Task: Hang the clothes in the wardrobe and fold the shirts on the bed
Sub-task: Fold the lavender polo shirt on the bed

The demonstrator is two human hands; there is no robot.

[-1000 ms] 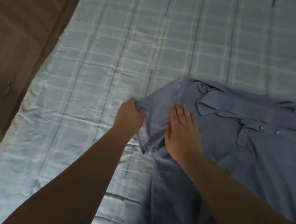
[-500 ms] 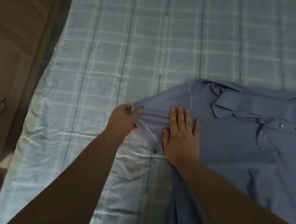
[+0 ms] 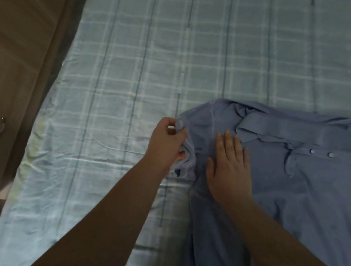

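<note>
A blue-grey polo shirt lies face up on the bed, its collar and two white buttons at the right. My left hand pinches the edge of the shirt's short sleeve at its left side, the fabric bunched between thumb and fingers. My right hand lies flat with straight fingers on the shirt's shoulder, just right of the sleeve. The shirt's lower part runs off the bottom edge of the view.
The bed wears a light blue checked sheet with wrinkles near its left edge. A brown wooden cabinet with a small metal handle stands close along the bed's left side.
My left hand has pulled the sleeve edge inward, toward the shirt body. The right hand stays flat on the shoulder. The camera has shifted a little.
</note>
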